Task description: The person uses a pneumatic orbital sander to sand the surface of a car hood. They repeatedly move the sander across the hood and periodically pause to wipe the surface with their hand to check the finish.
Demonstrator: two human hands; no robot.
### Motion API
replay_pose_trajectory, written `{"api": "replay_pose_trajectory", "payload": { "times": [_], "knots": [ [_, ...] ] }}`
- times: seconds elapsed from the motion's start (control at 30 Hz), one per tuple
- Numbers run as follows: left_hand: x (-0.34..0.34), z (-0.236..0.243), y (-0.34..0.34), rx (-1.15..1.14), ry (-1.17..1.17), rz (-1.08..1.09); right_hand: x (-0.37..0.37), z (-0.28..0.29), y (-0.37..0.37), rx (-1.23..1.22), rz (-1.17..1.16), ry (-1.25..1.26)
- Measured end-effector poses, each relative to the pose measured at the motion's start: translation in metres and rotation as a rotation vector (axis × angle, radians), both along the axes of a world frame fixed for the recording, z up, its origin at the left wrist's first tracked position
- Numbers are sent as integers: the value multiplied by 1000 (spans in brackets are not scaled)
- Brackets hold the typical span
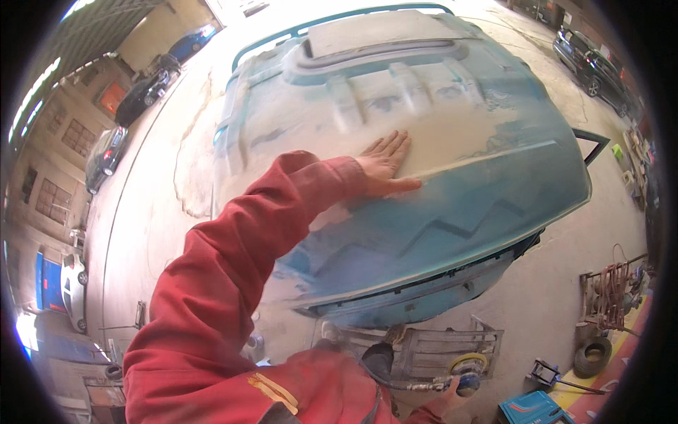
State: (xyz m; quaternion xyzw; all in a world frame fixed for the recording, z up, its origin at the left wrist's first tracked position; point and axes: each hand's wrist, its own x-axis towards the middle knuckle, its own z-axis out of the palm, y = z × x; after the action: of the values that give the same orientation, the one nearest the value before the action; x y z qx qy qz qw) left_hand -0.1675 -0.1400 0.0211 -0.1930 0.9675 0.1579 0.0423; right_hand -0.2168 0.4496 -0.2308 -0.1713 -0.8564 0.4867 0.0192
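My left hand [382, 167] lies flat on the roof panel [459, 145] of a vehicle, its fingers spread and the thumb pointing right. Teal paint shows at the panel's edges, while pale, dusty sanded patches cover the middle. A zigzag ridge and several raised ribs are moulded into it. Low at my right side, away from the roof, my right hand [446, 401] is closed around a round power sander [467, 382] with a yellow pad rim. A hose [406, 386] runs from the sander leftward past my body. My right fingers are partly hidden.
Below the roof's near edge stands a worn slatted bench [445, 353]. To the right are a blue toolbox [534, 408], a tire [592, 356], a floor jack [547, 372] and a metal rack [606, 293]. Parked cars line the left wall; a black car [592, 65] stands at far right.
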Motion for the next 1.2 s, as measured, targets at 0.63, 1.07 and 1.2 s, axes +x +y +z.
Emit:
{"api": "replay_pose_trajectory", "payload": {
  "times": [0.63, 1.07, 1.2],
  "knots": [
    [-122, -4, -16, -39, 62, -76, -65, -22, -2, 27, 100, 57],
    [145, 10, 12, -15, 11, 4, -40, -39, -11, -42, 114, 59],
    [214, 16, 40, 12, -17, 190, -43, -37, -10, -35, 181, 89]
  ]
}}
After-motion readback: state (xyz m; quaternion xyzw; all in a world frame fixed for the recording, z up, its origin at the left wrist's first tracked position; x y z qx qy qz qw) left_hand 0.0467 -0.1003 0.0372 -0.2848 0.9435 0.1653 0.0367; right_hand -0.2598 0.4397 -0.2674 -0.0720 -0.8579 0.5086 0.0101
